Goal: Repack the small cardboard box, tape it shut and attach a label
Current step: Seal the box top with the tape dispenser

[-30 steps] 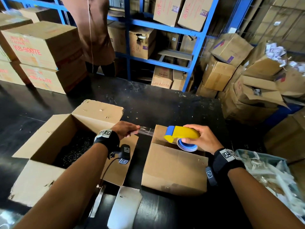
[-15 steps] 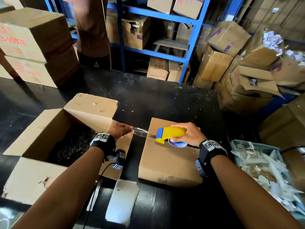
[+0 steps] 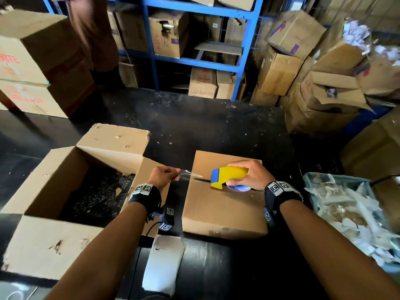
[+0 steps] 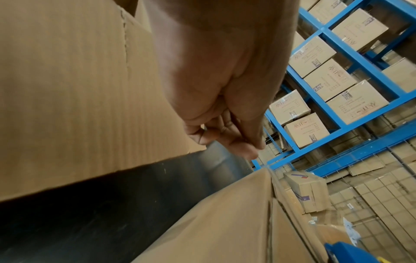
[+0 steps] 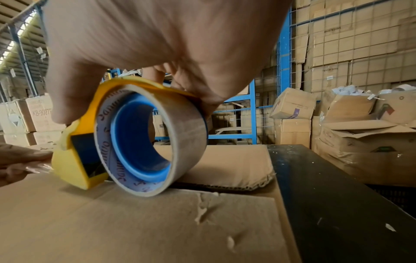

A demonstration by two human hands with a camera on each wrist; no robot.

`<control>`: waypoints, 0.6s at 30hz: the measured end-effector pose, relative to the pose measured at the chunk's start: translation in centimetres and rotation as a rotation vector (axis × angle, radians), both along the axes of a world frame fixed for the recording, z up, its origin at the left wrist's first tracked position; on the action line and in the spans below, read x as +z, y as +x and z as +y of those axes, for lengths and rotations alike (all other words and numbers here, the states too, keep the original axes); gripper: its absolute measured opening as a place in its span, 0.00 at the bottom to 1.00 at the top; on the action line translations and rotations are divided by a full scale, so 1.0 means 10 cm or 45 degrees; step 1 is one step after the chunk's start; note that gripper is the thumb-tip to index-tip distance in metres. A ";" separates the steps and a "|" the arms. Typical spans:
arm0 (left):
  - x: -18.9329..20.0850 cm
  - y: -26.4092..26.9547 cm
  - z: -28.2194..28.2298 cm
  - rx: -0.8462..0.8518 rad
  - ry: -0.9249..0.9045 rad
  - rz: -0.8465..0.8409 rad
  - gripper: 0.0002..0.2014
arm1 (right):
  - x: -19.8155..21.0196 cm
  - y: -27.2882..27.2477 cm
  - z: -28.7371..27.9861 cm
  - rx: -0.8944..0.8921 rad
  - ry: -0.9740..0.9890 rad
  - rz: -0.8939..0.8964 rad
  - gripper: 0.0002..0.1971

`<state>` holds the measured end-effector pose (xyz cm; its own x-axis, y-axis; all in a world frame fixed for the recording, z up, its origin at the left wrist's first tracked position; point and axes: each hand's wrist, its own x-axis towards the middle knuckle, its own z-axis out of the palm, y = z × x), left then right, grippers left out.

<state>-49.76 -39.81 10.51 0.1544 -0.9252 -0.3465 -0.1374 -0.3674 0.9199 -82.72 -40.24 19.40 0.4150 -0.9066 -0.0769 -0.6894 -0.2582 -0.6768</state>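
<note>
The small cardboard box (image 3: 225, 208) sits on the black table (image 3: 216, 131) with its top flaps folded down. My right hand (image 3: 251, 174) grips a yellow and blue tape dispenser (image 3: 229, 175), and its roll rests on the box top by the centre seam. My left hand (image 3: 164, 176) is just left of the box and pinches the free end of the clear tape (image 3: 191, 173), stretched to the dispenser. The right wrist view shows the dispenser (image 5: 135, 138) touching the box top (image 5: 135, 227). The left wrist view shows pinched fingers (image 4: 236, 142) above the box's corner (image 4: 225, 222).
A large open carton (image 3: 43, 245) with dark contents stands at the left. A white sheet (image 3: 162, 263) lies near the table's front edge. A bin of paper scraps (image 3: 346, 213) is at the right. A person in brown (image 3: 93, 35) stands behind, by stacked cartons (image 3: 32, 61) and blue shelving (image 3: 194, 9).
My right hand has lowered the dispenser from above the box's far side onto the box top near the seam. My left hand keeps its pinch on the tape end.
</note>
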 end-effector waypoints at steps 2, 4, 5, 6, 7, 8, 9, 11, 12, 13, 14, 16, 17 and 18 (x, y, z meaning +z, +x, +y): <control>-0.01 -0.05 0.03 0.046 -0.049 0.008 0.06 | -0.02 -0.02 0.00 -0.026 0.011 0.010 0.24; -0.04 -0.10 0.06 0.087 -0.075 0.033 0.06 | -0.04 -0.03 0.00 -0.031 0.035 0.028 0.26; -0.06 -0.11 0.08 0.105 -0.079 0.057 0.06 | -0.05 -0.04 0.00 -0.027 0.046 0.034 0.27; -0.08 -0.12 0.09 0.119 -0.078 0.074 0.07 | -0.06 -0.05 0.00 -0.026 0.054 0.038 0.27; -0.09 -0.13 0.09 0.131 -0.074 0.088 0.07 | -0.06 -0.06 0.00 -0.026 0.057 0.043 0.27; -0.11 -0.13 0.10 0.138 -0.062 0.099 0.08 | -0.06 -0.07 0.00 -0.028 0.061 0.051 0.27; -0.13 -0.14 0.11 0.142 -0.054 0.111 0.08 | -0.07 -0.08 -0.01 -0.028 0.063 0.060 0.27; -0.14 -0.16 0.12 0.147 -0.054 0.125 0.08 | -0.10 -0.10 -0.01 -0.037 0.069 0.066 0.28; -0.15 -0.16 0.12 0.151 -0.051 0.132 0.08 | -0.11 -0.11 -0.01 -0.042 0.074 0.067 0.29; -0.16 -0.17 0.11 0.150 -0.047 0.139 0.08 | -0.13 -0.12 -0.01 -0.043 0.074 0.069 0.29; -0.16 -0.17 0.10 0.147 -0.041 0.145 0.08 | -0.14 -0.12 -0.02 -0.049 0.073 0.068 0.30; -0.18 -0.17 0.09 0.144 -0.025 0.169 0.09 | -0.15 -0.13 -0.02 -0.064 0.068 0.075 0.32; -0.19 -0.17 0.08 0.145 -0.021 0.178 0.08 | -0.15 -0.13 -0.02 -0.065 0.064 0.080 0.32; -0.21 -0.17 0.07 0.147 -0.016 0.176 0.08 | -0.14 -0.13 -0.01 -0.066 0.058 0.083 0.32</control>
<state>-51.41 -39.09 8.41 0.2114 -0.9084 -0.3606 0.0332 -0.3621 0.9316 -84.05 -40.37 17.97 0.3604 -0.9216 -0.1441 -0.7441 -0.1909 -0.6402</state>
